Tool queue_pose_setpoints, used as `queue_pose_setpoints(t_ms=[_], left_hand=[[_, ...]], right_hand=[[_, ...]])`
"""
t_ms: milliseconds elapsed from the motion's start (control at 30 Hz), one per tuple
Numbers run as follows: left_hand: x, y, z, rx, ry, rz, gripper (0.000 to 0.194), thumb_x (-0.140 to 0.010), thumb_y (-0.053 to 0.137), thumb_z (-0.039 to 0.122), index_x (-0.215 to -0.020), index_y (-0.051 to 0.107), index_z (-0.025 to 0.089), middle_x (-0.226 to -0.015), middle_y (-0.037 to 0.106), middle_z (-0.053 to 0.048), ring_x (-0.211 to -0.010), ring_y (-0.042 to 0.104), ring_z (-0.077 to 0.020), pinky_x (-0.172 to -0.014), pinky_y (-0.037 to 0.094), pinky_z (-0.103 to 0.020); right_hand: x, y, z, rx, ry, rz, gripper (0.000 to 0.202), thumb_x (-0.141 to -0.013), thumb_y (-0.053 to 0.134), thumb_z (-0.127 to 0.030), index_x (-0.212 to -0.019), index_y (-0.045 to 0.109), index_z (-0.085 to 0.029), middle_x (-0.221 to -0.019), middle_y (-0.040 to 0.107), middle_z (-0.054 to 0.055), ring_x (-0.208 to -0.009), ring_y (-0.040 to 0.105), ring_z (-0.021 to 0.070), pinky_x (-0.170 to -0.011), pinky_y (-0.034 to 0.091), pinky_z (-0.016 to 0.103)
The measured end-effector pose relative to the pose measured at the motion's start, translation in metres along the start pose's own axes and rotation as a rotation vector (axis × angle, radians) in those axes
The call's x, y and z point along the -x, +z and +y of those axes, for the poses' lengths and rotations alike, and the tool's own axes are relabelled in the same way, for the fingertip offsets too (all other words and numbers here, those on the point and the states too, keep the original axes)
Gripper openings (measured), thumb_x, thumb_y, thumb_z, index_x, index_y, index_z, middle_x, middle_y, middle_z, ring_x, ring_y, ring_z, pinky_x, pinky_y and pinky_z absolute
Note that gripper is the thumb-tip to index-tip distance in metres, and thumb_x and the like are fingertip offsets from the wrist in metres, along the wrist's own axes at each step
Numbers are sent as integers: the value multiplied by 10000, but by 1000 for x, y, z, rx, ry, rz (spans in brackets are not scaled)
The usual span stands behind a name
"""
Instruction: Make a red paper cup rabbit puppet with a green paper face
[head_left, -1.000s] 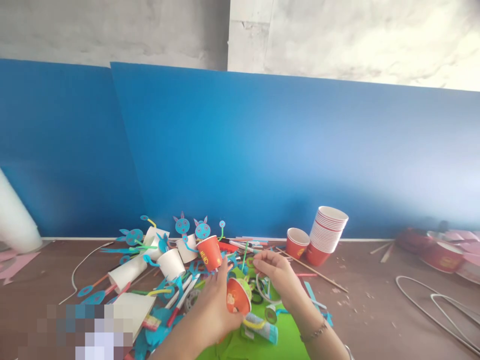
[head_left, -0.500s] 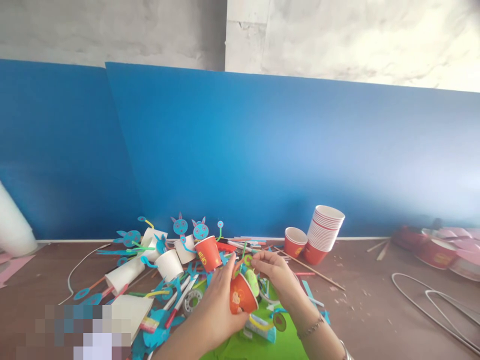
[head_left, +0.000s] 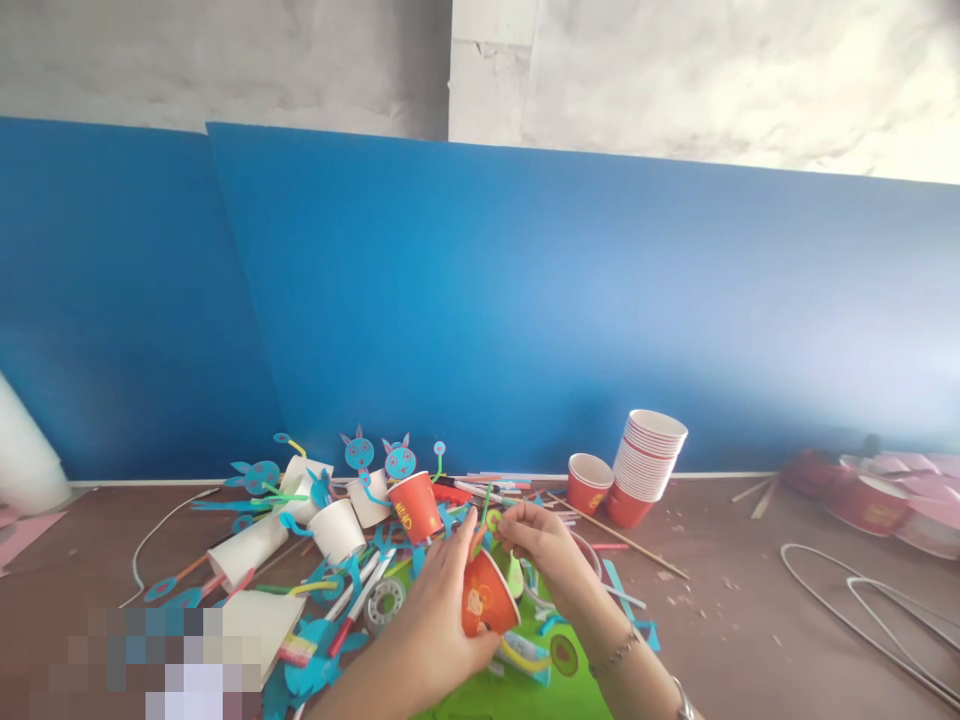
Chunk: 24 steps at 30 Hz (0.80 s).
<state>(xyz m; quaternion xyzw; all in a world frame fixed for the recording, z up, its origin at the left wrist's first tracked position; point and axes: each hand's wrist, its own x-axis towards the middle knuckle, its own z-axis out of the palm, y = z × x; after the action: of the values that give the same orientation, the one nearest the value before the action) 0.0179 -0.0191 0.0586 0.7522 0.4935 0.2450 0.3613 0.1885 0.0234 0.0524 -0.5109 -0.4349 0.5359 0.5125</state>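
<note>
My left hand [head_left: 439, 620] is wrapped round a red paper cup [head_left: 489, 600], which is tilted with its white rim toward the lower right. Above the cup, the thumb and fingertips of my right hand [head_left: 551, 555] are pinched at the edge of a small green paper disc [head_left: 493, 520]. A green straw [head_left: 486, 496] sticks up beside that disc. Light-green paper [head_left: 515, 578] shows partly behind the cup. Below, a bent yellow straw [head_left: 525, 658] carries a green disc with a dark red centre [head_left: 564, 655]. My left fingers partly cover the cup.
Finished-looking cup figures with blue paper heads [head_left: 400, 460] crowd the left, among pens and a tape roll [head_left: 385, 606]. A stack of paper cups [head_left: 649, 460] and a single cup [head_left: 589, 484] stand back right. Green sheet [head_left: 555, 695] lies underneath; a cable [head_left: 862, 590] lies far right.
The held cup has turned and shifted slightly right, and less of the light-green paper beside it shows. The yellow straw's disc has moved slightly right and down. My right fingertips have shifted slightly left.
</note>
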Motion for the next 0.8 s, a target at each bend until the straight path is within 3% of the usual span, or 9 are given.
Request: queue_pose_setpoints(t_ms=[233, 433, 800], left_hand=[[0, -1, 0, -8, 8, -6, 982, -639, 633, 198, -1487, 138, 192, -1541, 218, -110, -1407, 176, -334, -1118, 249, -473], [1, -1, -1, -25, 37, -21, 977, -645, 625, 189, -1488, 129, 191, -1535, 227, -115, -1403, 190, -321, -1116, 258, -457], [1, 3, -1, 46, 71, 5, 989, -614, 635, 154, -1482, 162, 196, -1505, 295, -134, -1376, 255, -329, -1102, 270, -460]], right_hand=[[2, -1, -2, 16, 6, -90, 195, -643, 713, -276, -779, 683, -139, -614, 620, -5, -551, 494, 115, -561, 362, 249], [3, -3, -1, 45, -6, -131, 173, -695, 703, -320, -715, 690, -149, -582, 579, -17, -567, 483, 123, -575, 364, 253], [5, -1, -4, 36, -68, -97, 224, -634, 740, -347, -616, 638, -149, -554, 583, -14, -532, 462, 115, -555, 344, 254]])
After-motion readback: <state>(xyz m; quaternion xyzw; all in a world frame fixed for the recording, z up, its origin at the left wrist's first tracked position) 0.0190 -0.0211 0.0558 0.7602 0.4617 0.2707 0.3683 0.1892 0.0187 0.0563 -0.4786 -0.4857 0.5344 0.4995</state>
